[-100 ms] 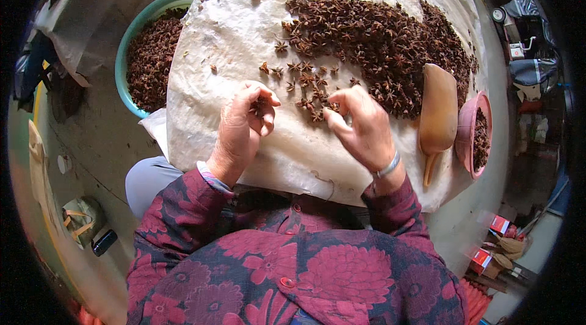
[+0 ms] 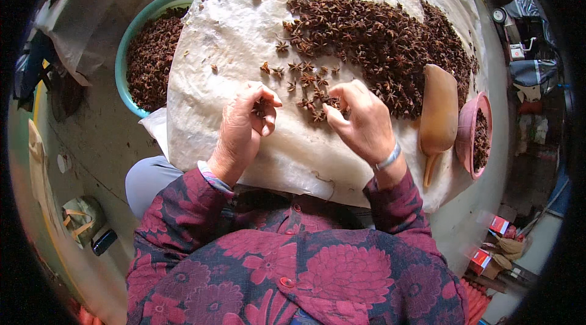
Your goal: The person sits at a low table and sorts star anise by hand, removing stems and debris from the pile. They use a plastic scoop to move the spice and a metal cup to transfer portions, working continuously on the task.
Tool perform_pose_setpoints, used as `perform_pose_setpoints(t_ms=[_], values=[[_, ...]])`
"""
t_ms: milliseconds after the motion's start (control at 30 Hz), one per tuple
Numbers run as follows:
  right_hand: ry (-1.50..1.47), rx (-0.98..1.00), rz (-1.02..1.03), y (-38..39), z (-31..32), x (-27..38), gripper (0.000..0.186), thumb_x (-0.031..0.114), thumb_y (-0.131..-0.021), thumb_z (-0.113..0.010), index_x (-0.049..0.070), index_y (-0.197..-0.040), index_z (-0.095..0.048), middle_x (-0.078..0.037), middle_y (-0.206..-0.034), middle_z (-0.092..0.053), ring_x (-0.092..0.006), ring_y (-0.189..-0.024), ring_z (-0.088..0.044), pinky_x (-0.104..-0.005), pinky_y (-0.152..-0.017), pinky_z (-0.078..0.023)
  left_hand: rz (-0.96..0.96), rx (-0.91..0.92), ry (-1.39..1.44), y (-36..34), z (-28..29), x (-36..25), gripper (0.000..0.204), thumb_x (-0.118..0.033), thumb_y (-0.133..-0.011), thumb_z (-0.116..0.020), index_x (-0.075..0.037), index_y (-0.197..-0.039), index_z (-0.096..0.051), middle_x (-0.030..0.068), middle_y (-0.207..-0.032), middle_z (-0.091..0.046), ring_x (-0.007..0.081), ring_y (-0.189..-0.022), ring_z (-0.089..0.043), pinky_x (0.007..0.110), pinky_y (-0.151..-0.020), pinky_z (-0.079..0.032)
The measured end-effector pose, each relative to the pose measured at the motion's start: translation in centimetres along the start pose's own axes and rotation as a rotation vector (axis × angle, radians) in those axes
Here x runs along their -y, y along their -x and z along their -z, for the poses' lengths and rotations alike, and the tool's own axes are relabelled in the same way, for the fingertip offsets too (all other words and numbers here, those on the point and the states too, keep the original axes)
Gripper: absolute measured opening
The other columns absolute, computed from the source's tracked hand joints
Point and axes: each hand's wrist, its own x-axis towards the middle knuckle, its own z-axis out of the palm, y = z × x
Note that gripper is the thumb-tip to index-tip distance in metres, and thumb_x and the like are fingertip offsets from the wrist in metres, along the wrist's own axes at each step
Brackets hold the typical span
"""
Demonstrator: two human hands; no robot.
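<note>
Dark brown star anise pods are heaped (image 2: pixel 390 41) on a pale sheet (image 2: pixel 207 108) covering the table, and several loose ones (image 2: pixel 314 81) lie between the heap and my hands. My left hand (image 2: pixel 243 120) is half curled, palm inward, with star anise (image 2: pixel 260 107) held in its bent fingers. Over the right edge of the loose pods sits my right hand (image 2: pixel 363 120), thumb and forefinger apart with pods showing in the gap. Its other fingers are partly hidden, and I cannot make out a pod gripped there.
A teal basin (image 2: pixel 125 50) full of darker pods stands left of the table. At the right lie a tan scoop (image 2: pixel 438 108), handle toward me, and a pink bowl (image 2: pixel 467 136) with dark bits inside. A bag (image 2: pixel 84 221) rests on the floor at lower left.
My right hand has shifted very slightly, its forefinger and thumb a little differently placed over the loose pods. The left hand stays nearly still, holding its star anise.
</note>
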Motion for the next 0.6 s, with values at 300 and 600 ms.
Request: perform_pose_setpoints(t_ms=[300,600], values=[[-0.357,0.229,-0.205,-2.6,-0.4,-1.4,0.017,0.017,-0.091,-0.072,0.001,-0.087,-0.065,-0.014,-0.077,-0.065,-0.0227,-0.067,-0.063,-0.0354,-0.063,-0.051,0.102,0.192,-0.380,0.2,-0.8,0.2,0.021,-0.031,-0.103,-0.062,-0.010,-0.106,-0.063,-0.0017,-0.070,-0.060,0.0030,-0.055,-0.050,0.018,-0.046,-0.036],[-1.100,0.070,-0.460,6.2,-1.4,3.0,0.014,0.017,-0.103,-0.063,0.007,-0.095,-0.058,0.001,-0.082,-0.061,-0.0055,-0.070,-0.056,-0.0203,-0.062,-0.046,0.014,0.531,-0.784,4.1,-3.6,2.3,0.019,-0.024,-0.103,-0.061,-0.009,-0.095,-0.071,-0.0060,-0.076,-0.059,0.0020,-0.068,-0.051,0.020,-0.059,-0.043]])
